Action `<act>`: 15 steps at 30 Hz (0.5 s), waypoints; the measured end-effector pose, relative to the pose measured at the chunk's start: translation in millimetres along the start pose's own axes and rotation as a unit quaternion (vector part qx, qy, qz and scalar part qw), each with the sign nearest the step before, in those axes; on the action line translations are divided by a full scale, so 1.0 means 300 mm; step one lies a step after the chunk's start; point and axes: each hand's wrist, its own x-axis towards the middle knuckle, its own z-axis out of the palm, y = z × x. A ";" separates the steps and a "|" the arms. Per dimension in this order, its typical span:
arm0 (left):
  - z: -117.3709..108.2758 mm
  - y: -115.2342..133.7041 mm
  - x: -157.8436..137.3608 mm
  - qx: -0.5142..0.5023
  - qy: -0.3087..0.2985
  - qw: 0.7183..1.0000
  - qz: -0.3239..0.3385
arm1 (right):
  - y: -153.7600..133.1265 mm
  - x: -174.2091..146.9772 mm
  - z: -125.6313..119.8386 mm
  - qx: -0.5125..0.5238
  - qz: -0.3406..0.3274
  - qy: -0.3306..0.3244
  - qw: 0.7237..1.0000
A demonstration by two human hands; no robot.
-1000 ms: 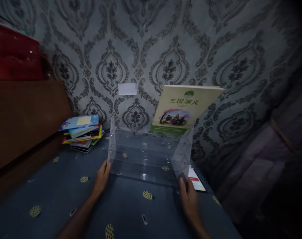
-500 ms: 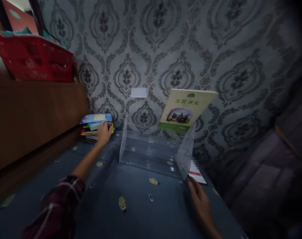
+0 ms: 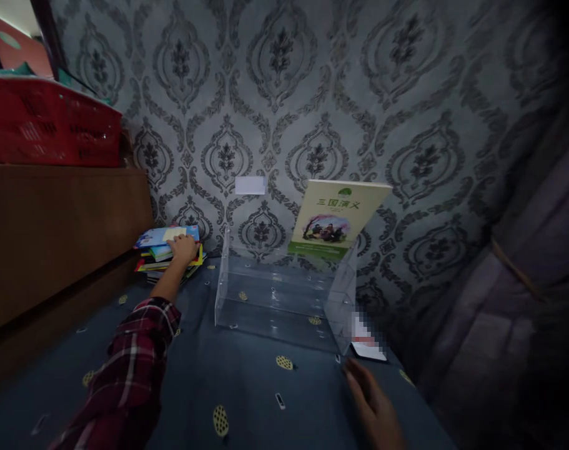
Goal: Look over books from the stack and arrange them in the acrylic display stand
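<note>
My left hand [image 3: 184, 249] is at the right end of a stack of books [image 3: 160, 265] on the far left of the cloth. Its fingers bend over the cover of the top blue book [image 3: 155, 237]; the thumb is hidden. At the lower right, my right hand [image 3: 373, 400] hovers near the stand's front right corner, fingers stretched, holding nothing. A clear plastic tiered stand [image 3: 275, 306] sits in the middle, apart from both hands. One cream and green book [image 3: 338, 215] leans on its back right part, Chinese title facing me.
Dark blue patterned cloth [image 3: 247, 387] covers the surface. Behind it rises a patterned wall [image 3: 275, 94] with a white label-like piece [image 3: 250, 185]. A wooden cabinet [image 3: 64, 231] bearing a red basket [image 3: 54, 122] borders the left. A phone-like flat object [image 3: 371, 350] lies right of the stand; a curtain [image 3: 494, 312] hangs beyond.
My left hand has moved further over the top blue book. My right hand has drawn slightly away from the stand's corner. The view has shifted a little to the right and up.
</note>
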 end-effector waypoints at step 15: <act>-0.118 -0.135 -0.137 0.075 -0.056 0.986 0.140 | -0.022 0.001 -0.013 -0.042 -0.022 -0.042 0.998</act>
